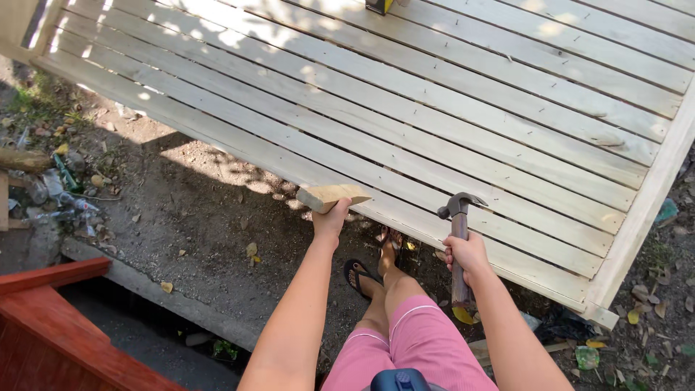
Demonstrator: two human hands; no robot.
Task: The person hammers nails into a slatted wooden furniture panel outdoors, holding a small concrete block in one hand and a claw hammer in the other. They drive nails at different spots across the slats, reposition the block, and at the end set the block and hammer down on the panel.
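Fingers: our left hand (331,219) was wrapped round the near end of a wood block (334,195), thumb & fingers closed on it from below. Our right hand (467,253) was fisted tight round the hammer (458,239) handle, about mid-shaft.
Block: short pale offcut, held up just in front of the near edge of the slat panel (434,108). Its long axis ran roughly left-right, close to parallel w/ that edge, the far tip pointing right toward the hammer. Whether it touched the panel edge, we couldn't tell.
Hammer: head up, claw end turned right, handle running down toward us. Head sat level w/ the panel's near rail, just beside it.
Key relation: block lay left of the hammer head, apart from it, w/ a bare stretch of rail between. Left hand was on the block; right hand was the nearer one to the rail's right part.
Panel: big frame of pale slats w/ gaps, lying tilted across the view, nail heads dotted along the slats.
Below: dirt ground (203,210), our legs in pink shorts (413,340), a sandal (357,275) under the left arm.
Around: red wooden box (51,326) at lower left, bottles & litter (58,195) at far left, dry leaves at right.
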